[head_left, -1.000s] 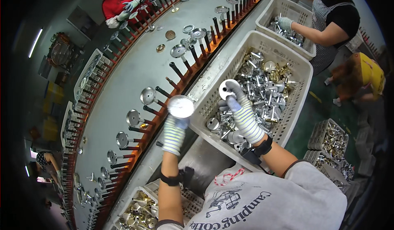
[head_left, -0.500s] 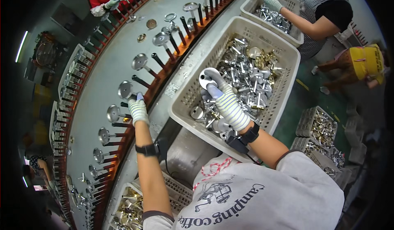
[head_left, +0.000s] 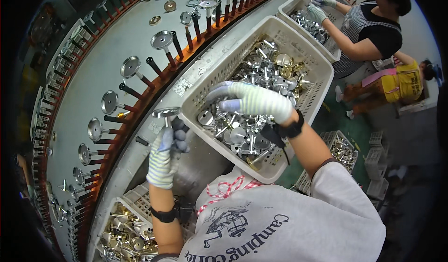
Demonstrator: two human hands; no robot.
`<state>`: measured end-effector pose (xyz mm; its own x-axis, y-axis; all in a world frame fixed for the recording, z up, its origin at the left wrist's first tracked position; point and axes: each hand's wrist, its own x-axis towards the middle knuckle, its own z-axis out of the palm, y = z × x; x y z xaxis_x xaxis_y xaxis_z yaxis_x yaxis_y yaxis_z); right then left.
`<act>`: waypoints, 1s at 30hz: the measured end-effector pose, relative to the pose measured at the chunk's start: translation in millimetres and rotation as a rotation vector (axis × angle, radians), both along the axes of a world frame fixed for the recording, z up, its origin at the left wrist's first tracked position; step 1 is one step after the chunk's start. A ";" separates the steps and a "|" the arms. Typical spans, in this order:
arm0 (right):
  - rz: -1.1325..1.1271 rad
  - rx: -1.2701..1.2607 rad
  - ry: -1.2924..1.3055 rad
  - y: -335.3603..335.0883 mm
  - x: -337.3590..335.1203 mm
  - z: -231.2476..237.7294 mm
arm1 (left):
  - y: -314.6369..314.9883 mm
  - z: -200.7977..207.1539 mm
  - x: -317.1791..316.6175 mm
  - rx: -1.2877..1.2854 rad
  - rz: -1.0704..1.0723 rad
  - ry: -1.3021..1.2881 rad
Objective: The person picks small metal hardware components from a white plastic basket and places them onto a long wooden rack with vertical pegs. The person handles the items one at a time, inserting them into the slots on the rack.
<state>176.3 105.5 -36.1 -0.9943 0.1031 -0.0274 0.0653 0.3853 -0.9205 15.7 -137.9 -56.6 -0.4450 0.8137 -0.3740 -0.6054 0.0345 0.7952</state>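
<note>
My left hand (head_left: 164, 157), in a striped glove with grey-blue fingertips, is closed on the stem of a round metal disc part (head_left: 165, 112). The disc faces up, between the curved conveyor edge and the near corner of a plastic basket. My right hand (head_left: 254, 98), gloved alike, is over the basket (head_left: 327, 82) with its fingers stretched out to the left, and no part shows in it. Beneath it lies a heap of shiny silver and gold-coloured metal parts (head_left: 266, 70), partly hidden by the hand.
Dark upright spindles (head_left: 129, 90) line the orange conveyor track, several bearing silver discs (head_left: 130, 67). A second basket (head_left: 112, 215) of parts stands lower left. A co-worker (head_left: 364, 38) handles parts in another basket (head_left: 289, 10); a person in yellow (head_left: 403, 84) is farther right.
My left hand has drawn back from a disc on the spindles and now holds a disc part by the stem. The disc my right hand held is gone from it; its fingers have opened out.
</note>
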 end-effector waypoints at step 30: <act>0.302 0.607 -0.499 -12.9 -39.5 -179.9 | -43.4 13.6 -5.0 0.115 0.196 -0.231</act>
<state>136.8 92.6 -216.0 -0.8675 -0.0268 -0.4967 0.2242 0.8703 -0.4385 10.7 -181.3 -43.0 -0.5113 0.7639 -0.3937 -0.7565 -0.1828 0.6279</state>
